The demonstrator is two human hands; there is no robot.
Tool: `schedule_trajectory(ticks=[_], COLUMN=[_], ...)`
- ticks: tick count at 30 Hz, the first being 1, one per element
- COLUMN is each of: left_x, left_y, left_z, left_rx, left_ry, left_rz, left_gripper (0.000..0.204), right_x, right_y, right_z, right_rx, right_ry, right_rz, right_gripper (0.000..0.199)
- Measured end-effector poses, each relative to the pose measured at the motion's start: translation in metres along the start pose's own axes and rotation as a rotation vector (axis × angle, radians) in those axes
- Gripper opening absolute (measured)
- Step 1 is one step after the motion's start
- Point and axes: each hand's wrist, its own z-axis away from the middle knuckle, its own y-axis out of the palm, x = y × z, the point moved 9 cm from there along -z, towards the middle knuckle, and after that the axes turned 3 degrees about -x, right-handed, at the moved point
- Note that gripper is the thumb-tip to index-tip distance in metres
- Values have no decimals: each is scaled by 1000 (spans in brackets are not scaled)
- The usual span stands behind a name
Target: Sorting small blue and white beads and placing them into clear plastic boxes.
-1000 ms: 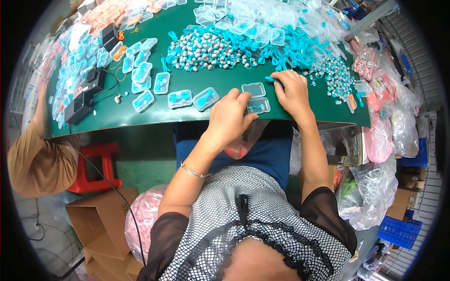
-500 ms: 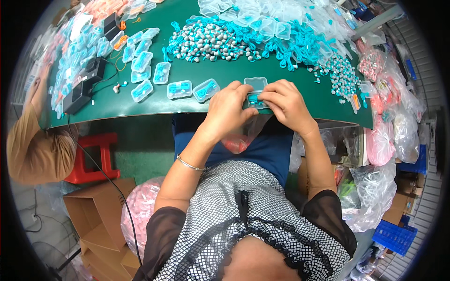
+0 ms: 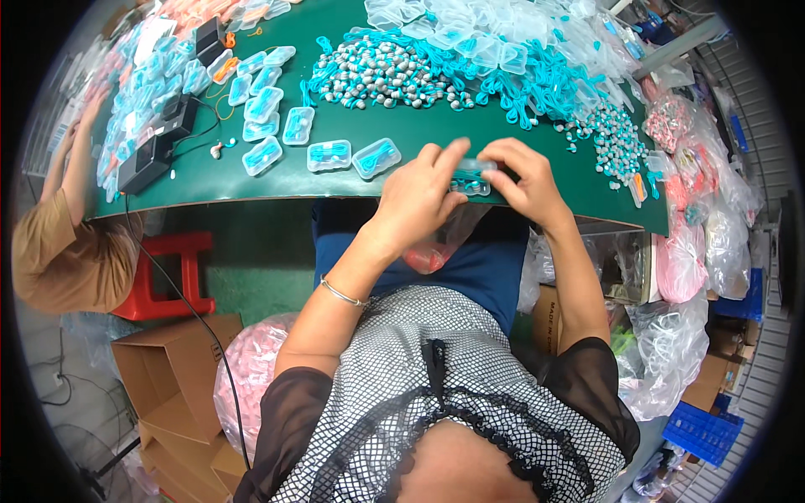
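At the table's near edge, a small clear plastic case (image 3: 471, 186) with a teal earphone cord in it sits between my hands. Its lid is tipped down over the box, though I cannot tell whether it is latched. My left hand (image 3: 419, 191) grips the left side of the case, thumb low and fingers above, slightly blurred. My right hand (image 3: 528, 183) pinches the right side with bent fingers. Just left of my hands lie two filled cases, the nearer one (image 3: 376, 158) tilted and the other (image 3: 329, 155) nearly straight.
A heap of teal earphones (image 3: 386, 71) with grey buds covers the table's far middle, with empty clear cases (image 3: 470, 33) behind. Dark box-shaped devices (image 3: 147, 163) with a cable stand left. A co-worker's arm (image 3: 75, 168) reaches in there. A red stool (image 3: 180, 268) stands below.
The lid, upright and open before, has swung down over the case. My left fingers have lifted across the top, and my right hand has shifted slightly right.
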Motion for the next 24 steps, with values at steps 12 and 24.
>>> schedule_trajectory(ticks=[12, 24], left_x=[-1, 20], left_y=[-4, -86], left_z=[1, 13], left_rx=[-37, -270], left_ry=[117, 87], left_rz=[-88, -553], left_gripper=[20, 26], right_x=[5, -41], right_y=[26, -50], right_z=[7, -83], right_rx=[44, -422], right_ry=[100, -207], right_rz=[-84, 941], right_gripper=[21, 35])
